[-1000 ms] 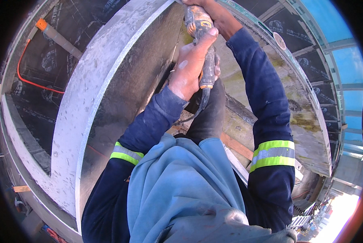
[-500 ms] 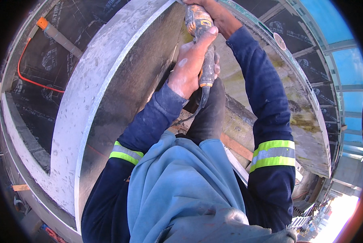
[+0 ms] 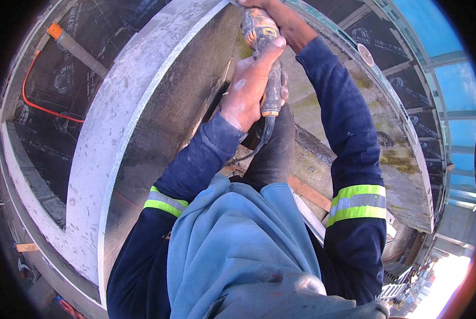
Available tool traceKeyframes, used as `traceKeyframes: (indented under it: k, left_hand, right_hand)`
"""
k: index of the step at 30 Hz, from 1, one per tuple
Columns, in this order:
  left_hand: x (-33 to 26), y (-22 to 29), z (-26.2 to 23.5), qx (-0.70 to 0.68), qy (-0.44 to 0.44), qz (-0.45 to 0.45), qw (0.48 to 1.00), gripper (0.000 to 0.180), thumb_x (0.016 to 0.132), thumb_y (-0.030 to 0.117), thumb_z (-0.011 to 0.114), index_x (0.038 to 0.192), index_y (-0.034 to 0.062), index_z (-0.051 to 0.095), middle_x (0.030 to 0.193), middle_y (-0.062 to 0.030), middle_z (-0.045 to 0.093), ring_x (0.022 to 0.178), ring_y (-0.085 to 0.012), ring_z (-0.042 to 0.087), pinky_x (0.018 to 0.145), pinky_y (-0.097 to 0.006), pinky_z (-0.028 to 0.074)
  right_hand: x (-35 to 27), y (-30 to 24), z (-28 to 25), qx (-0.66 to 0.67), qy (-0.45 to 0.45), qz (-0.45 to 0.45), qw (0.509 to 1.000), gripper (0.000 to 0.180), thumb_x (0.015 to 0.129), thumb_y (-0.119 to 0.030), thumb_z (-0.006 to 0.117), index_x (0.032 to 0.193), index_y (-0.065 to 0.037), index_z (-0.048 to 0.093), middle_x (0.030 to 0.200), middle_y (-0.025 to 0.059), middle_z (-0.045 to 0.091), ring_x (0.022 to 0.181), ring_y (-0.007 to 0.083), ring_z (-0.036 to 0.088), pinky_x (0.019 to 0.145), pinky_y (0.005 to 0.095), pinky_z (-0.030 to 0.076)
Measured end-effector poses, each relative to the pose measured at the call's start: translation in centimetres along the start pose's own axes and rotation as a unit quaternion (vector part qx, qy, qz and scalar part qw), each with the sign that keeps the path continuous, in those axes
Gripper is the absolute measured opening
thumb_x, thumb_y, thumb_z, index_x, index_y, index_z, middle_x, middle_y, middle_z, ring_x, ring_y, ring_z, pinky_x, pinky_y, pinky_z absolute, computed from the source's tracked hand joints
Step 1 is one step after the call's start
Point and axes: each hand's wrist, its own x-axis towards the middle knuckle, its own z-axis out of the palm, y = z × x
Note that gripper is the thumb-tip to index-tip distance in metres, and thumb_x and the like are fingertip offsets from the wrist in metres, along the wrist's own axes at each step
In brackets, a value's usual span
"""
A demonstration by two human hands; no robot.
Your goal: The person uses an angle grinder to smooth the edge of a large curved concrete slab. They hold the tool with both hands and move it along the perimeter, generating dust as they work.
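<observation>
Near the top of the head view I hold a dusty grey and orange power tool that looks like an angle grinder [image 3: 273, 87]. My left hand [image 3: 247, 87] is closed around its slim rear body, thumb along the upper side. At the upper edge of the picture my right hand [image 3: 270, 6] grips the tool's front end; part of that hand is cut off. The tool's working tip is out of sight. A black cord [image 3: 267, 130] leaves its rear end and passes by my leg. The front end is close to the top rim of a curved concrete wall [image 3: 107, 111].
To my right stands a second mottled concrete face [image 3: 402, 159]. A wooden strip [image 3: 309, 192] lies beside my leg. Beyond the left wall are dark panels, a grey pipe with an orange end [image 3: 78, 50] and an orange cable [image 3: 41, 106]. Blue panels [image 3: 464, 85] rise at far right.
Both hands and the angle grinder have shifted only very slightly. The grip on the tool is the same.
</observation>
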Motion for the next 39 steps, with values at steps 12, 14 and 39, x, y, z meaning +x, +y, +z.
traceKeyframes:
  k: [12,14,39]
  left_hand:
    - [-0.1,0.4,0.0,0.007,-0.005,0.010,1.000,0.051,0.090,0.051,0.077,0.102,0.0058,0.058,0.065,-0.0076,0.062,0.046,-0.0164,0.061,0.043,-0.031,0.051]
    - [0.0,0.4,-0.1,0.007,-0.008,0.007,1.000,0.051,0.090,0.051,0.077,0.102,0.0056,0.058,0.065,-0.0077,0.062,0.046,-0.0165,0.061,0.044,-0.031,0.051]
    - [-1.5,0.1,0.3,0.009,0.016,-0.014,1.000,0.047,0.091,0.048,0.077,0.100,0.0062,0.058,0.065,-0.0074,0.061,0.045,-0.0172,0.060,0.043,-0.031,0.050]
  right_hand:
    - [-0.8,-0.6,1.1,-0.003,-0.003,-0.012,1.000,0.027,0.090,-0.020,0.070,0.110,-0.004,0.062,0.075,0.0088,0.067,0.057,0.0235,0.067,0.054,0.0368,0.059]
    - [-0.8,-0.6,1.0,-0.008,-0.007,-0.006,1.000,0.026,0.090,-0.020,0.070,0.110,-0.004,0.062,0.075,0.0085,0.066,0.057,0.0234,0.067,0.054,0.0364,0.058]
    - [-1.2,0.6,0.5,0.026,-0.026,0.008,0.999,0.018,0.090,-0.019,0.070,0.102,-0.007,0.063,0.071,0.0058,0.066,0.053,0.0220,0.066,0.051,0.0369,0.058]
